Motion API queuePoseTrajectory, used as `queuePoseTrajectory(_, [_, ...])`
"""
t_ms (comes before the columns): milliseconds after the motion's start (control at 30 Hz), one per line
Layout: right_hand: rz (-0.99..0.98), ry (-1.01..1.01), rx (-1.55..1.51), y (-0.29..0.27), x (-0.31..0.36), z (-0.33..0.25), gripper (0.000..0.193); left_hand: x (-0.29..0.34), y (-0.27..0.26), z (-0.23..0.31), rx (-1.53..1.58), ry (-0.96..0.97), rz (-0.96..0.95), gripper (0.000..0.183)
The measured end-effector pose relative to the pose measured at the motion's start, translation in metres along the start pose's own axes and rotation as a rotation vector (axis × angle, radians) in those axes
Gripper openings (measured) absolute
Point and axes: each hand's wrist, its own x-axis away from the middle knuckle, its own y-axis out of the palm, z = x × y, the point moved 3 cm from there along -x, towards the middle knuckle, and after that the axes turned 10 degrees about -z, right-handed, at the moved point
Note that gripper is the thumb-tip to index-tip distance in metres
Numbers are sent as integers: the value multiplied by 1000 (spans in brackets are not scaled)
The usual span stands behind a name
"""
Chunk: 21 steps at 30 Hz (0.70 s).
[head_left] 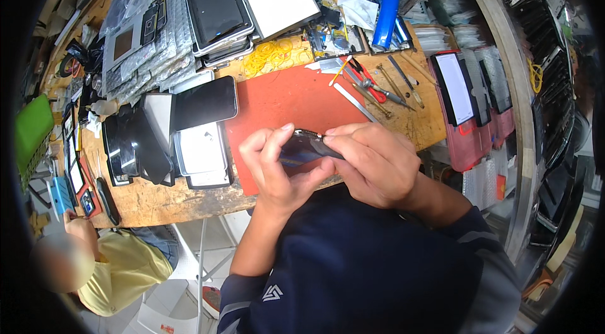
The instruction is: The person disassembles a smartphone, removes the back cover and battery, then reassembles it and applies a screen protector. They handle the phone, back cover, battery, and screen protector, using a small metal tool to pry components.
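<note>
Above the orange-red work mat [271,97], close to my body, I hold a dark, glossy smartphone [301,151] tilted, with one narrow edge facing up. My left hand [274,173] is closed round its left side, fingers behind and thumb stretched along the near side. My right hand [381,164] pinches the right part of its upper edge, the fingers covering that corner. Whether the phone is whole or only a frame or screen, I cannot tell. Beyond my hands lie red-handled pliers [372,85], a flat metal strip [356,102] and a yellow cotton swab [340,70].
Black phone screens [205,102] lie left of the mat, near bubble-wrapped stacks [148,66] and tablets [217,6]. Yellow rubber bands [271,57] and a blue cylinder [386,19] are at the back. A person in yellow [129,271] sits left; a post [523,101] stands right.
</note>
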Motion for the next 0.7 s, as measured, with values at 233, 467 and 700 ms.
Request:
queuePoseTrajectory(233, [-14, -21, -18, -1, 9, -8, 41, 15, 0, -1, 91, 28, 37, 90])
queuePoseTrajectory(467, [-20, -61, -40, -3, 18, -13, 47, 22, 3, 3, 146, 65, 89, 84])
queuePoseTrajectory(700, [-36, -39, -68, -5, 22, -14, 47, 23, 4, 7, 174, 74, 101, 83])
